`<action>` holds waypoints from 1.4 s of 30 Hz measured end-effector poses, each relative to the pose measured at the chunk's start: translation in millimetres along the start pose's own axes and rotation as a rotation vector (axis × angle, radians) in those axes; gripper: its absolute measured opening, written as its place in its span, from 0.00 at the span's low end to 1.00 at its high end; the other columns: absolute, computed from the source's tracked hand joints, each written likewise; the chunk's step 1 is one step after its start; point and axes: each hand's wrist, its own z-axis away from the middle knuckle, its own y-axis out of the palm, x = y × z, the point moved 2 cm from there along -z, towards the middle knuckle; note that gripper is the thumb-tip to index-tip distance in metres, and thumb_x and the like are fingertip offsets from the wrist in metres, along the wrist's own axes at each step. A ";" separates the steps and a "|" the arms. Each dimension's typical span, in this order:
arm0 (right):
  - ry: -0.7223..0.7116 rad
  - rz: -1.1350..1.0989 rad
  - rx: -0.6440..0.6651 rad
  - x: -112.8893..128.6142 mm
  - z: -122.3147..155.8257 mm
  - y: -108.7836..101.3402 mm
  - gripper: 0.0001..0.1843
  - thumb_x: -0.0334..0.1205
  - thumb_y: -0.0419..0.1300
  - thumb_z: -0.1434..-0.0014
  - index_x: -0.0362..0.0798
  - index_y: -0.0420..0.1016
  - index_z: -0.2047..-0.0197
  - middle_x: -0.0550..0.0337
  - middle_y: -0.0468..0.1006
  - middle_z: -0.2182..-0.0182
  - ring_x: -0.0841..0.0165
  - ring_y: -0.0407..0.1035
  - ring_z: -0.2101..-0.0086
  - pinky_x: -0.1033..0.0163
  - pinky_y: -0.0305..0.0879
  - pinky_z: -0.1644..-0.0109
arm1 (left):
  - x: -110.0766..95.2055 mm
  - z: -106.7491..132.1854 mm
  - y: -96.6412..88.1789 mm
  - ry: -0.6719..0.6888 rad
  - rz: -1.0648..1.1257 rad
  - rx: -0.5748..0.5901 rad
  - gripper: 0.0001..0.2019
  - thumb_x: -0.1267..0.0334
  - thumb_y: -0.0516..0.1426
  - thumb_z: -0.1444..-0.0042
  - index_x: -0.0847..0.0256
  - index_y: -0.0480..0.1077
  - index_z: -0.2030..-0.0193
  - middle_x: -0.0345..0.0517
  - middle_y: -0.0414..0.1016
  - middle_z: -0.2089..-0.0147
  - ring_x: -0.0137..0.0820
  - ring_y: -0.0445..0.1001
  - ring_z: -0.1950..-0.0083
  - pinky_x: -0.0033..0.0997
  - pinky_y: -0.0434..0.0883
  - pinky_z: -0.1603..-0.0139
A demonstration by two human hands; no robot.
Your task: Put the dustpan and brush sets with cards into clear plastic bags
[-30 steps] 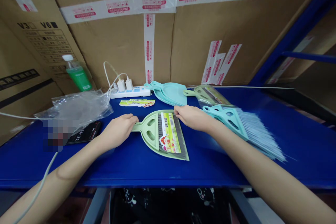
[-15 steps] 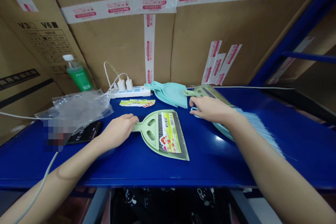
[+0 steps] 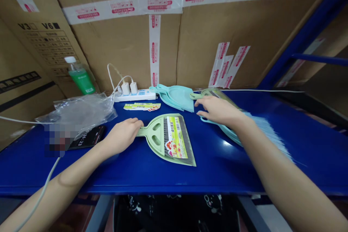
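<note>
From the head camera, left hand curled against the handle of a bagged pale green dustpan set, grip unclear, right hand open, fingers apart, just above a teal hand broom, all on a blue steel shelf, teal dustpan and power strip beyond

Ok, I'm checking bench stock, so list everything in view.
Labelled dustpan set: one, pale green, bench centre
Wrapped dustpan set: one, pale green, back right
Dustpan: one, teal, back centre
Brush: one, teal, right
Power strip: one, white, back
Chargers: two, white, in strip
Pump bottle: one, green, back left
Plastic bag: one, clear, left
Paper labels: several, yellow-green, by strip
Device: one, black, left
Bench: one, blue, underneath
Cartons: several, brown, behind bench
Left hand: one, bare, touching labelled set
Right hand: one, bare, above brush
</note>
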 end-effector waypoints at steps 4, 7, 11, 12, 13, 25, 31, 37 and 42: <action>0.045 0.051 -0.027 -5.9 -0.6 2.2 0.16 0.38 0.54 0.43 0.45 0.73 0.52 0.45 0.74 0.56 0.53 0.66 0.51 0.53 0.64 0.52 | 0.6 -0.5 0.4 -0.003 -0.028 -0.001 0.16 0.68 0.40 0.38 0.60 0.68 0.58 0.48 0.73 0.57 0.38 0.73 0.55 0.38 0.71 0.55; 0.052 0.053 -0.005 -11.0 -1.7 7.0 0.17 0.39 0.52 0.42 0.45 0.73 0.51 0.45 0.73 0.55 0.53 0.67 0.52 0.53 0.65 0.53 | 1.0 -0.7 0.9 -0.005 -0.031 -0.003 0.16 0.68 0.40 0.38 0.60 0.68 0.58 0.48 0.73 0.58 0.38 0.73 0.55 0.38 0.71 0.55; 0.094 0.026 0.067 -16.4 -3.9 12.9 0.19 0.38 0.47 0.39 0.45 0.72 0.49 0.46 0.73 0.52 0.56 0.69 0.53 0.55 0.65 0.53 | 0.9 -0.1 1.3 -0.011 -0.030 0.003 0.16 0.68 0.40 0.38 0.60 0.68 0.57 0.48 0.73 0.57 0.38 0.73 0.54 0.38 0.70 0.54; 0.102 0.018 0.091 -16.7 -4.3 13.6 0.19 0.38 0.46 0.38 0.45 0.72 0.49 0.46 0.73 0.51 0.56 0.69 0.52 0.56 0.65 0.53 | 0.8 0.0 1.3 -0.012 -0.032 0.004 0.16 0.68 0.40 0.38 0.59 0.68 0.57 0.48 0.73 0.57 0.38 0.73 0.54 0.37 0.70 0.54; 0.106 0.010 0.113 -16.3 -4.6 13.9 0.19 0.38 0.45 0.38 0.45 0.72 0.49 0.46 0.73 0.51 0.57 0.69 0.52 0.56 0.65 0.53 | 0.7 0.1 1.3 -0.013 -0.034 0.003 0.16 0.68 0.40 0.38 0.59 0.68 0.57 0.48 0.73 0.57 0.38 0.73 0.54 0.37 0.70 0.54; 0.051 -0.031 0.192 -2.4 -0.5 6.2 0.21 0.45 0.48 0.37 0.42 0.73 0.50 0.45 0.75 0.51 0.55 0.70 0.52 0.57 0.66 0.53 | -0.2 0.7 0.0 -0.009 -0.013 0.004 0.17 0.67 0.39 0.38 0.60 0.67 0.58 0.48 0.72 0.57 0.38 0.72 0.54 0.38 0.70 0.55; -0.040 -0.039 0.168 -8.2 -2.5 12.6 0.15 0.40 0.55 0.42 0.47 0.75 0.54 0.50 0.78 0.55 0.57 0.71 0.54 0.59 0.67 0.57 | 0.3 -0.2 -0.1 -0.014 -0.005 0.012 0.17 0.67 0.39 0.38 0.60 0.67 0.58 0.48 0.72 0.58 0.38 0.73 0.55 0.38 0.70 0.55; 0.027 -0.005 0.152 -6.5 -2.2 10.4 0.15 0.37 0.56 0.44 0.50 0.76 0.53 0.52 0.79 0.55 0.57 0.72 0.55 0.59 0.68 0.60 | 0.2 0.3 0.3 -0.008 -0.004 0.002 0.17 0.66 0.38 0.38 0.59 0.67 0.58 0.48 0.72 0.58 0.38 0.73 0.55 0.38 0.70 0.55; -0.057 -0.008 0.128 3.9 -1.5 6.4 0.17 0.37 0.57 0.43 0.47 0.74 0.50 0.50 0.77 0.53 0.57 0.71 0.53 0.57 0.67 0.53 | 0.8 0.4 0.9 -0.002 -0.022 -0.014 0.17 0.66 0.39 0.38 0.59 0.68 0.60 0.47 0.73 0.59 0.37 0.72 0.55 0.37 0.70 0.55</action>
